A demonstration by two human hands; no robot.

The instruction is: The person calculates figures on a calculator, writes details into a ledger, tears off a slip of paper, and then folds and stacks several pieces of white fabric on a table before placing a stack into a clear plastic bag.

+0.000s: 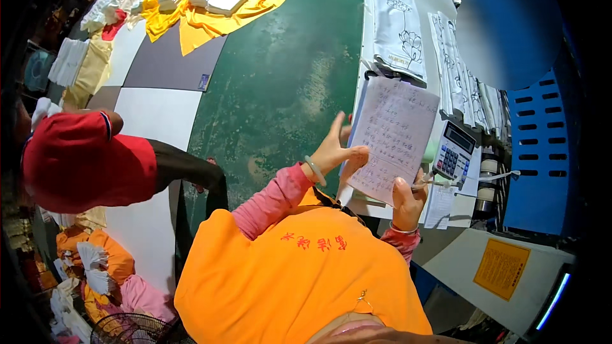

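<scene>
A writing pad point(392, 130) covered in handwritten lines is tilted in front of me, above the near end of the white table. My left hand point(335, 153), with a pale bangle on its wrist, grips the pad's left edge; the thumb lies on the page and the index finger sticks out past the edge. At the lower right corner my right hand point(408, 202) holds the pad, thumb on the page, other fingers partly hidden. A thin whitish object by the right fingers is too unclear to name. Just right of the pad lies a calculator point(456, 151).
Folded white cloths with dark flower prints point(398, 28) lie farther along the white table point(433, 0). Blue slotted panels point(535, 153) stand at the right. Across the green floor point(280, 89), a person in a red shirt point(89, 159) bends beside another table with white and yellow cloth piles.
</scene>
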